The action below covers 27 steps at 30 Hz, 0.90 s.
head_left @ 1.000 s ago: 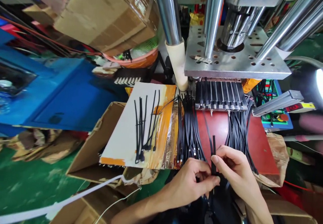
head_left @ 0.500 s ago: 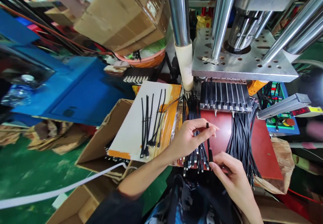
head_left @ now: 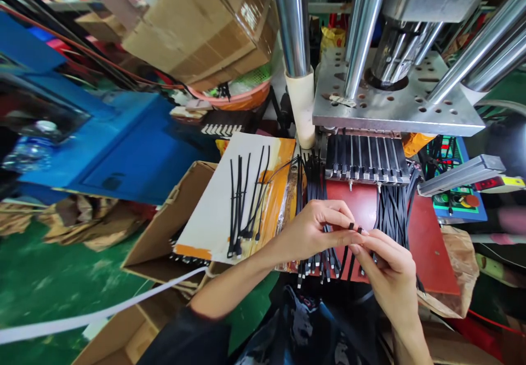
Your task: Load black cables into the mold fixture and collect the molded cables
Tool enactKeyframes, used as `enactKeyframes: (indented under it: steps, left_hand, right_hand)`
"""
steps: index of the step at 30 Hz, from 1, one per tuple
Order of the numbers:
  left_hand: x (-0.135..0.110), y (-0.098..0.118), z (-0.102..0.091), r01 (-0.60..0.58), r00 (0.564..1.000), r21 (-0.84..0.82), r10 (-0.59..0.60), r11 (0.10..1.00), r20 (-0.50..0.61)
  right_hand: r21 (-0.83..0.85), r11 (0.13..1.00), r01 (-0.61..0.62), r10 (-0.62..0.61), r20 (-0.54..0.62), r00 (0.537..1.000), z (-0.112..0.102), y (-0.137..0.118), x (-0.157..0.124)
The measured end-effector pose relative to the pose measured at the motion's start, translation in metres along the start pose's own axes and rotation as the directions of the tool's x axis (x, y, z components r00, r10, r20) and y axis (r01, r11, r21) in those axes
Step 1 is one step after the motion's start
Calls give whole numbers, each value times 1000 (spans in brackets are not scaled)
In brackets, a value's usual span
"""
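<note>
A worker at a press bench pinches a short black cable (head_left: 352,226) between the fingertips of both hands, just above the red bench plate (head_left: 357,203). The left hand (head_left: 318,232) closes thumb and forefinger on one end; the right hand (head_left: 388,269) meets it fingertip to fingertip and grips the other, its remaining fingers curled under. The left hand hides part of the left cable bundle (head_left: 314,184), and the right hand covers the lower strands of the right cable bundle (head_left: 392,211). Behind them a slotted fixture (head_left: 365,159) holds a row of cables under a drilled steel plate (head_left: 394,107) and polished columns (head_left: 291,20). To the left, loose cables (head_left: 246,200) lie on a white and orange board (head_left: 205,222) resting across a cardboard box (head_left: 164,233), near a blue machine (head_left: 123,146).
</note>
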<state>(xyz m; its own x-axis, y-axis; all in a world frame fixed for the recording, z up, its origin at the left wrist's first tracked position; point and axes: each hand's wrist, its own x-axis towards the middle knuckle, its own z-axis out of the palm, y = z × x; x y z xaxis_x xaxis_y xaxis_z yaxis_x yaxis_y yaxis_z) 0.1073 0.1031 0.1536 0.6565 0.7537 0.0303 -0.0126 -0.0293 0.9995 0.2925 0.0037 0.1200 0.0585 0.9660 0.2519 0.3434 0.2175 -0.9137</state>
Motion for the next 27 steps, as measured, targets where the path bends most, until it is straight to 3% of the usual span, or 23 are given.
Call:
enactKeyframes:
  steps: [6,10,14,17,20,22,27]
  left_hand:
    - [8,-2,-1,46,998,-95,-50,994,-45]
    - [11,-3,1,-15,992,24,18,1000,-125]
    - [22,-4,-1,-51,983,161,78,986,-164]
    - [48,-10,-17,-145,932,272,223,951,-285]
    - [80,-20,-39,-242,849,370,381,897,-367]
    - [97,-27,-50,-252,832,418,416,873,-368]
    - [113,-51,-61,-174,849,508,390,843,-356]
  right_hand:
    - [-12,1000,-21,22,39,999,4,-10,11]
    - [-16,1000,-24,25,67,997,3,-9,16]
    - [-14,991,-133,134,94,987,11,2,15]
    - [2,961,-276,267,246,932,22,15,4]
    - [21,899,-437,383,447,808,29,27,-9]
    - [21,867,-498,417,515,749,28,33,-11]
    - [19,865,-502,415,535,736,14,48,7]
